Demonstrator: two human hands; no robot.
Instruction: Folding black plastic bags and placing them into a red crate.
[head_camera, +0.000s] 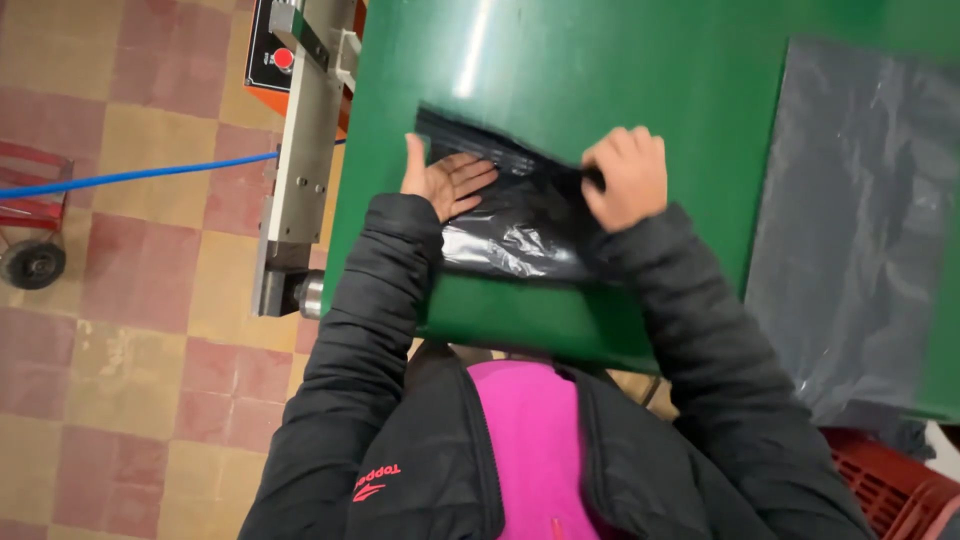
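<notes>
**Two hands working a black plastic bag on a green table**

A black plastic bag (520, 215), glossy and creased, lies on the near part of a green table (600, 70), directly in front of the person. The left hand (447, 178) rests flat and released on the bag's left end, palm down, fingers spread, thumb up. The right hand (625, 175) is clenched, pinching the bag's upper edge at its right end. Both arms wear black padded sleeves over a pink top.

To the right, well apart from the hands, a stack of grey plastic sheets (865, 220) lies flat and hangs over the table's near edge, above a red crate (885, 485). Left of the table stands a metal machine frame (300, 150) with a red button (283, 58). A blue hose (130, 176) crosses the chequered tile floor (120, 400) toward a red trolley (30, 215).

Risks, as a judgement: the slick film could slip from under the flat palm and crease unevenly; a hard pinch could stretch or tear the edge; the overhanging grey sheets could slide off.

Count: one black bag, two hands, one grey stack, one crate, one button, one hose, one trolley.
</notes>
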